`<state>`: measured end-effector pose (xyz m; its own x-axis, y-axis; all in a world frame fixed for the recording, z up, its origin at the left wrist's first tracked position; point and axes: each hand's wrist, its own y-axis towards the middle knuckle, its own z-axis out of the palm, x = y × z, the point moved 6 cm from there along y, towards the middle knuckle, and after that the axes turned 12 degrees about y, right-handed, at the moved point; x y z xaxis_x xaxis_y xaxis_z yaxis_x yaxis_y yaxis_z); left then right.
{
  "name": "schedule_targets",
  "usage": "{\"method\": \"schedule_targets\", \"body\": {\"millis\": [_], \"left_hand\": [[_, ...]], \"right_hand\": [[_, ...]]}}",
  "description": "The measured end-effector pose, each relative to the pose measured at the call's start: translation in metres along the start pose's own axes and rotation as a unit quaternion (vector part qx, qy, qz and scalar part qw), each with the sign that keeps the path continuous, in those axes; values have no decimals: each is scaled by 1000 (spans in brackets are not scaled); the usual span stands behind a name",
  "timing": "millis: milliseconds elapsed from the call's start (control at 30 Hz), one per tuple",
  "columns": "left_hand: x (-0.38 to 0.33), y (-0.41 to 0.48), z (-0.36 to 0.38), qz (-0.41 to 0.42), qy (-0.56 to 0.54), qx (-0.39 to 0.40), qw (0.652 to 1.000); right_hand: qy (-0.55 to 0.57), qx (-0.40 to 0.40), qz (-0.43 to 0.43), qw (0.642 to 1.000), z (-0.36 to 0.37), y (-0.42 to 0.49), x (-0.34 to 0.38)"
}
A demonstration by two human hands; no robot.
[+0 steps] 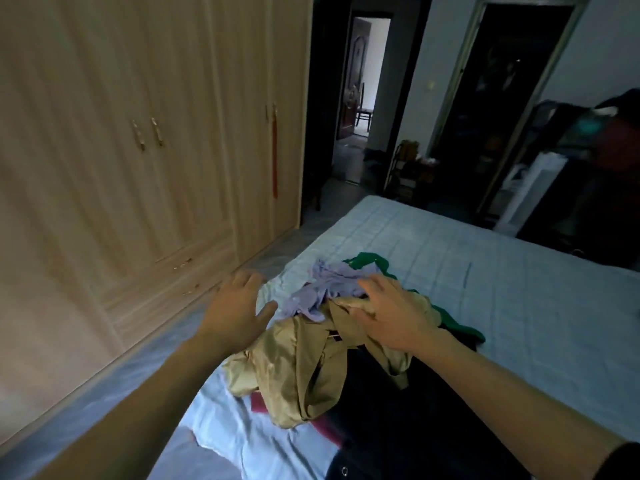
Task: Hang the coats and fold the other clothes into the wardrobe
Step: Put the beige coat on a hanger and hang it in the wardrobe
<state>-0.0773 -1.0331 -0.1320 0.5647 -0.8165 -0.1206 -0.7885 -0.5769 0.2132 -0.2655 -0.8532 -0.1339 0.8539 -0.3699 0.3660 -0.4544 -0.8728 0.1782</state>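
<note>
Room dim overall, with a cool cast. The brightest area is the far doorway (369,74), lit from the room beyond. The wardrobe (138,150) front receives soft, even light; the right side of the view falls into deep shadow. Wide-angle bending shows at the edges. The left hand (239,313) is slightly motion-blurred; detail is soft throughout.

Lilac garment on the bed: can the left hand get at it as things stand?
Probably yes. The left hand hovers open beside the lilac garment, which lies uppermost with nothing between them. The right hand sits over the tan garment, leaving the lilac's near edge free.
</note>
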Motion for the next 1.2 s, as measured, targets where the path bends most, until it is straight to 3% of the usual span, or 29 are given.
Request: {"method": "schedule_targets", "body": {"millis": [267,633,967,1200], "left_hand": [[-17,60,46,55,-27,24,998],[-28,145,107,65,-34,76,994],[-32,202,226,77,-96,173,977],[-40,237,302,86,-141,221,961]], "right_hand": [[10,0,54,998,18,35,-50],[84,-7,95,992,48,110,-123],[52,62,153,985,116,165,-182],[63,135,133,980,165,197,-210]]}}
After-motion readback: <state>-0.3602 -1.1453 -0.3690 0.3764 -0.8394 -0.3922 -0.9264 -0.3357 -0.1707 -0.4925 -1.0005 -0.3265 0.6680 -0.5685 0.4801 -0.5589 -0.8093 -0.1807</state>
